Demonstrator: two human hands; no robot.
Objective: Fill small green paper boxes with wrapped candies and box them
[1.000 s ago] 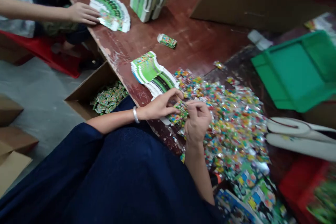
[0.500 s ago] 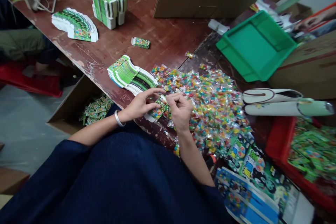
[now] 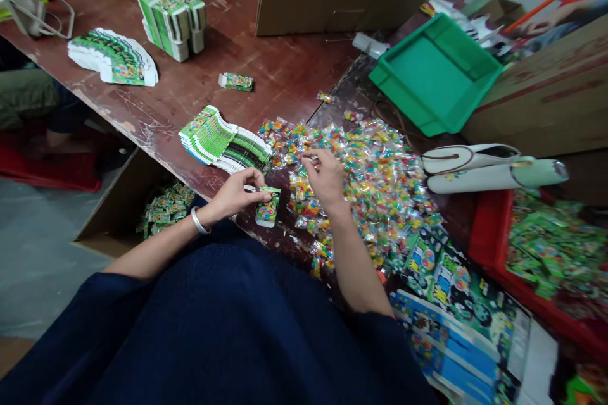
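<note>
My left hand (image 3: 235,193) is closed on a small green printed box (image 3: 268,207) at the table's near edge. My right hand (image 3: 324,174) reaches into a wide heap of small clear candy packets (image 3: 380,171), fingers pinched on one packet near the heap's left side. Just beyond my left hand lies a fanned stack of flat green box blanks (image 3: 221,139).
Farther back on the brown table (image 3: 285,69) lie another fan of blanks (image 3: 114,58), a block of stacked boxes (image 3: 171,11) and one filled box (image 3: 236,81). A green tray (image 3: 434,73), cardboard cartons, a red crate (image 3: 536,253) stand right. A floor carton (image 3: 161,205) holds filled boxes.
My hands have parted: the left drew the small box back toward the table edge, the right moved away into the candy heap. The camera swung right.
</note>
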